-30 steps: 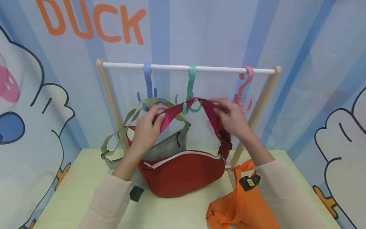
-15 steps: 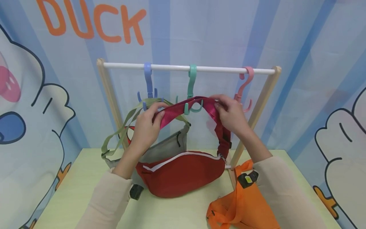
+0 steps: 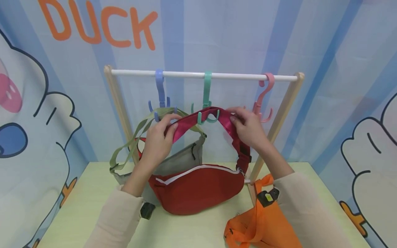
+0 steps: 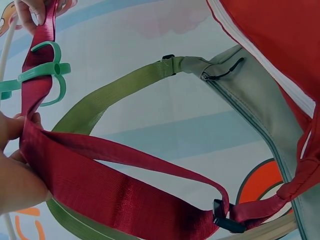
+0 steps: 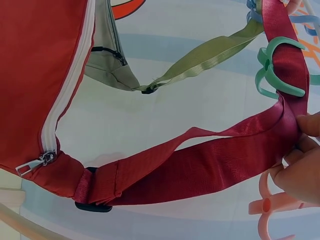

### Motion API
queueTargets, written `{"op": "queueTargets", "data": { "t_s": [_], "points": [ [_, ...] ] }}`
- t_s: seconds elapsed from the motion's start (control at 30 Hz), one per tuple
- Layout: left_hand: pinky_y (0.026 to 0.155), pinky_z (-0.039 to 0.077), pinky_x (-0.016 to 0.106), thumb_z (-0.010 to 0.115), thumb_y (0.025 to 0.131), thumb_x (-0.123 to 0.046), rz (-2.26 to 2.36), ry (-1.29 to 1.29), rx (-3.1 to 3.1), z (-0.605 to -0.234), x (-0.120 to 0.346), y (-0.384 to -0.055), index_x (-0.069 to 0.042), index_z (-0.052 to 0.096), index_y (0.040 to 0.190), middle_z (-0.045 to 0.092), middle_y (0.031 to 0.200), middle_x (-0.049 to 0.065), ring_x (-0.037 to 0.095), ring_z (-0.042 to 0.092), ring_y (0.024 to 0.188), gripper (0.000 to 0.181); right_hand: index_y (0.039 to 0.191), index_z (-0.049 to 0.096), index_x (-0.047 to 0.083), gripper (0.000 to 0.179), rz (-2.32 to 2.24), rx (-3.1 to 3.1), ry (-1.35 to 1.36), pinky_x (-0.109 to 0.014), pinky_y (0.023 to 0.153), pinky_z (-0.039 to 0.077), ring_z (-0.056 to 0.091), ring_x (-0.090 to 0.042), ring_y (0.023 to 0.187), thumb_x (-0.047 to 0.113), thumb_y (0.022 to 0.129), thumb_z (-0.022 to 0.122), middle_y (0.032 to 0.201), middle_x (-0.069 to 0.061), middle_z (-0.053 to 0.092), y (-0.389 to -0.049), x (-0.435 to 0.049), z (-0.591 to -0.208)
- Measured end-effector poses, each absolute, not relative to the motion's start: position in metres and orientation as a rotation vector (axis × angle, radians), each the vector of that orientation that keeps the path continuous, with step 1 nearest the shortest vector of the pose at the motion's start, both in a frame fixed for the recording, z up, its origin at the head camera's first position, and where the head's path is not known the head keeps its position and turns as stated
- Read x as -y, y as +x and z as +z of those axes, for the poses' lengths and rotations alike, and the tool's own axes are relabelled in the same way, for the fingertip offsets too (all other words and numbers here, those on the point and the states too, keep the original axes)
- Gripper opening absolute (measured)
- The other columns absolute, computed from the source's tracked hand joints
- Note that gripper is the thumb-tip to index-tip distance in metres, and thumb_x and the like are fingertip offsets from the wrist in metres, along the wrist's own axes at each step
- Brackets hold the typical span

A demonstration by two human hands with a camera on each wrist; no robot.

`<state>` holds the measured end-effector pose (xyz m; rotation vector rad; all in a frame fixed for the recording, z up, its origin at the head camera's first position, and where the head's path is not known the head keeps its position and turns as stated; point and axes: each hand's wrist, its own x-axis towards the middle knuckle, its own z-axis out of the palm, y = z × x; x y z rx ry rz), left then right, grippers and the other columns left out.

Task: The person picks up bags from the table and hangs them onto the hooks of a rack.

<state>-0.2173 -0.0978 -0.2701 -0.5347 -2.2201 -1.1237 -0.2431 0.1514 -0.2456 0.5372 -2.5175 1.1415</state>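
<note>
A red waist bag (image 3: 201, 189) with a white zip hangs below its dark red strap (image 3: 189, 121). The strap's top lies over the prongs of the green hook (image 3: 206, 90). My left hand (image 3: 159, 139) pinches the strap left of that hook, and my right hand (image 3: 248, 125) pinches it on the other side. In the left wrist view the strap (image 4: 120, 190) runs from my left hand (image 4: 17, 165) to a black buckle (image 4: 227, 216). The right wrist view has the green hook (image 5: 280, 67) around the strap, just above my right hand (image 5: 300, 160).
A grey bag (image 3: 183, 158) with a green strap hangs from the blue hook (image 3: 160, 88) behind. The pink hook (image 3: 263, 94) is at the right of the white rail (image 3: 242, 75). An orange bag (image 3: 270, 224) lies on the table (image 3: 74, 199) at front right.
The strap's peak over the green hook has flattened, and the strap has settled onto the prongs. My right hand has shifted very slightly; both hands keep their grip.
</note>
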Motion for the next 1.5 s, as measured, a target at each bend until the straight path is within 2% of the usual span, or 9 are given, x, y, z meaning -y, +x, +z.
{"op": "queueTargets", "data": {
  "t_s": [0.63, 0.93, 1.13, 1.33, 1.5],
  "points": [
    [0.051, 0.04, 0.031, 0.052, 0.092, -0.007, -1.181, -0.566, 2.232, -0.282, 0.1, -0.217, -0.01, 0.058, 0.116, 0.058, 0.071, 0.009, 0.017, 0.047, 0.053, 0.025, 0.122, 0.055, 0.005, 0.03, 1.136, 2.513, 0.608, -0.036, 0.072, 0.047, 0.054, -0.023, 0.081, 0.006, 0.092, 0.053, 0.093, -0.013, 0.06, -0.242, -0.154, -0.254],
    [0.059, 0.042, 0.033, 0.053, 0.091, -0.007, -1.221, -0.547, 2.252, -0.283, 0.101, -0.214, -0.01, 0.055, 0.12, 0.063, 0.086, 0.012, 0.021, 0.054, 0.066, 0.029, 0.126, 0.051, 0.006, 0.037, 1.173, 2.523, 0.644, -0.04, 0.079, 0.047, 0.056, -0.026, 0.086, 0.007, 0.09, 0.056, 0.099, -0.016, 0.06, -0.241, -0.158, -0.255],
    [0.065, 0.045, 0.036, 0.057, 0.09, -0.009, -1.249, -0.541, 2.259, -0.284, 0.102, -0.213, -0.01, 0.054, 0.122, 0.063, 0.099, 0.013, 0.023, 0.057, 0.079, 0.032, 0.129, 0.048, 0.006, 0.044, 1.202, 2.502, 0.695, -0.042, 0.084, 0.045, 0.056, -0.026, 0.095, 0.006, 0.087, 0.06, 0.107, -0.016, 0.06, -0.24, -0.162, -0.257],
    [0.072, 0.046, 0.039, 0.06, 0.088, -0.011, -1.235, -0.546, 2.27, -0.286, 0.104, -0.213, -0.007, 0.053, 0.123, 0.059, 0.11, 0.013, 0.023, 0.055, 0.094, 0.035, 0.13, 0.047, 0.009, 0.046, 1.213, 2.519, 0.694, -0.043, 0.086, 0.044, 0.053, -0.027, 0.104, 0.008, 0.086, 0.062, 0.116, -0.014, 0.057, -0.238, -0.164, -0.257],
    [0.075, 0.045, 0.04, 0.062, 0.087, -0.013, -1.228, -0.548, 2.276, -0.286, 0.105, -0.214, -0.006, 0.053, 0.123, 0.057, 0.113, 0.012, 0.023, 0.053, 0.099, 0.037, 0.13, 0.046, 0.007, 0.047, 1.192, 2.518, 0.72, -0.046, 0.092, 0.04, 0.05, -0.028, 0.11, 0.009, 0.086, 0.062, 0.121, -0.013, 0.055, -0.238, -0.165, -0.259]
  ]
}}
